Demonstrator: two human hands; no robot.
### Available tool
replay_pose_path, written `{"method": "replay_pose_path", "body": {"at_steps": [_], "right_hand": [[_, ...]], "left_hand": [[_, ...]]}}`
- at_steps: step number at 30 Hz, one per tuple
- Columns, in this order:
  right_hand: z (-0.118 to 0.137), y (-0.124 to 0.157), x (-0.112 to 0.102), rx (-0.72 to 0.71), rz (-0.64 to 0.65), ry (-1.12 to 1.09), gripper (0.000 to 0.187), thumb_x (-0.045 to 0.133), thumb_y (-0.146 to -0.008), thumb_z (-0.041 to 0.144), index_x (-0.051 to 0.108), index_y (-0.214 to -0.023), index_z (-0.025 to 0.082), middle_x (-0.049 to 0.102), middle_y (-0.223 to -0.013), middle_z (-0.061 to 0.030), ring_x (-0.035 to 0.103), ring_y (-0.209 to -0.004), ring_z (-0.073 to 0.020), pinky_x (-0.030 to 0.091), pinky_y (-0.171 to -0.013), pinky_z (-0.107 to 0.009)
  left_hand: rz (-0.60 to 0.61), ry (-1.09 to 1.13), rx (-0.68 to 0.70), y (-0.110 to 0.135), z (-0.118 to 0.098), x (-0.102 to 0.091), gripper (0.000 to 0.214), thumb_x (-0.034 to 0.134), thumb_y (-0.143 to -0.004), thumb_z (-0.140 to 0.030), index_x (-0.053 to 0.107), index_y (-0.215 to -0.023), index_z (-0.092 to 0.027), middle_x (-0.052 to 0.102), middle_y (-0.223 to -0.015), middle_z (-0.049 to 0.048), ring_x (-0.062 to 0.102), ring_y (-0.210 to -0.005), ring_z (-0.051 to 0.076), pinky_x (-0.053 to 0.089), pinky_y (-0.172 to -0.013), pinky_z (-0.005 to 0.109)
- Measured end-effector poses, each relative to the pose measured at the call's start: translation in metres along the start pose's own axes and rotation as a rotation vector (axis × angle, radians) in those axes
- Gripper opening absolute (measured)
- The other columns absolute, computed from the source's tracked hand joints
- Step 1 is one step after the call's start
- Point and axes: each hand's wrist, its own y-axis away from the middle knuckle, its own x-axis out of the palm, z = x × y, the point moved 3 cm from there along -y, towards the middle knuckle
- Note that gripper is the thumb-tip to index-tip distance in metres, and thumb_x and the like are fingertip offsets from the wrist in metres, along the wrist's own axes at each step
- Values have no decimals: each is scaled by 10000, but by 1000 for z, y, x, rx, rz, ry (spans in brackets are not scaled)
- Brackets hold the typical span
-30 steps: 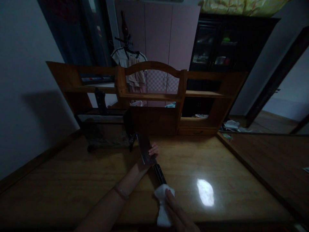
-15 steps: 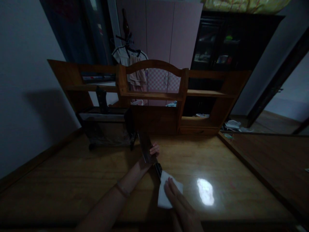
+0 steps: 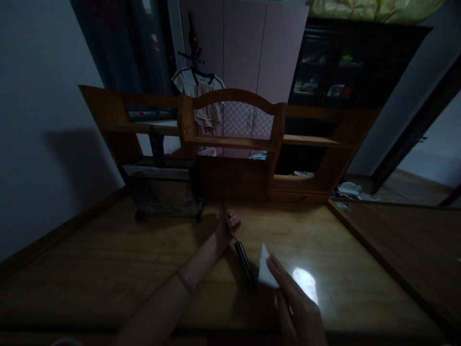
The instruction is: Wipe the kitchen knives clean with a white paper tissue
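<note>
My left hand (image 3: 230,225) is closed around the blade of a kitchen knife, above the wooden desktop. The knife's black handle (image 3: 245,264) points down towards me, and its blade is turned almost edge-on, largely covered by my fingers. Between the thumb and fingers of my right hand (image 3: 295,298) is a folded white paper tissue (image 3: 266,270). A small gap separates the tissue from the handle's right side.
On the desk's left stands a dark knife rack (image 3: 163,190) with a black-handled knife (image 3: 157,144) upright in it. A wooden shelf unit (image 3: 234,180) runs along the back. A raised wooden edge (image 3: 360,235) borders the right side.
My right hand has drawn the tissue off the knife handle, to the right. My left hand has turned the knife, so the blade's broad face no longer shows.
</note>
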Motion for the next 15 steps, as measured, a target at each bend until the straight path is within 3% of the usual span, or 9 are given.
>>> {"method": "replay_pose_path", "body": {"at_steps": [4, 8, 11, 15], "right_hand": [[18, -22, 20, -121, 156, 55, 630, 349, -801, 12, 356, -1410, 171, 357, -1460, -82, 355, -1331, -217, 409, -1047, -406], [29, -20, 42, -220, 224, 134, 688, 407, -697, 1, 394, -1381, 78, 390, -1432, -135, 350, -1330, -249, 427, -1036, -413], [29, -13, 38, -307, 207, 183, 645, 417, -675, 10, 465, -1318, 31, 455, -1378, -168, 400, -1299, -261, 474, -995, -385], [23, -4, 24, -441, 148, 261, 533, 426, -705, 13, 563, -1216, 70, 595, -1243, -154, 551, -1171, -253, 552, -884, -333]], "left_hand": [[-7, -28, 21, -2, -2, 8, 379, 488, -899, -318, 339, -575, -190, 266, -466, -74, 315, -371, 62, 358, -434, 181], [-13, -40, 24, 1, -4, 10, 399, 502, -893, -311, 332, -554, -187, 258, -453, -79, 295, -359, 57, 369, -453, 187], [-17, -43, 29, 3, -6, 12, 410, 513, -888, -328, 332, -548, -187, 261, -450, -77, 291, -354, 56, 350, -433, 189], [-28, -54, 34, 5, -5, 16, 428, 507, -891, -375, 330, -551, -185, 257, -452, -75, 288, -353, 53, 334, -417, 186]]}}
